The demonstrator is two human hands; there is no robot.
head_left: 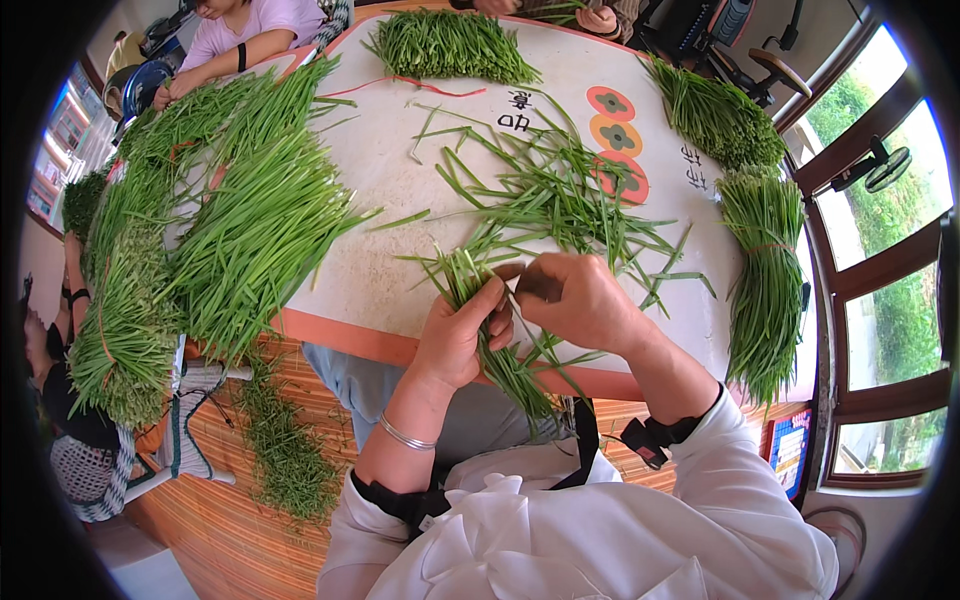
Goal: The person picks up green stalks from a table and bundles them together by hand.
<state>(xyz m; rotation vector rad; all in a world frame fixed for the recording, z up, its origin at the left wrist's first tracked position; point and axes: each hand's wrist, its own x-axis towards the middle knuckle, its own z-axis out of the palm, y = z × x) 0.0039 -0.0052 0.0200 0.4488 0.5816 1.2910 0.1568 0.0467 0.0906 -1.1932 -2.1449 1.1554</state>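
My left hand [457, 337] grips a small bunch of green garlic chives [517, 379] near its pale cut ends, the leaves drooping over the table's front edge. Close beside it, my right hand [577, 300] has its fingers bent and pinched at the bunch, where a thin strand runs down from them. Its fingertips look dark, and what exactly they pinch is partly hidden. Beyond both hands lies a loose scatter of chive leaves [562, 195]. A large pile of chives [255, 232] rests to the left of my hands.
The white table [382, 277] has an orange-red rim. Tied chive bundles lie at the right [765, 277], upper right [712, 112] and far side [457, 46]. A red tie [439, 88] lies near the back. Other people sit left and opposite. Leaf scraps [289, 450] cover some floor.
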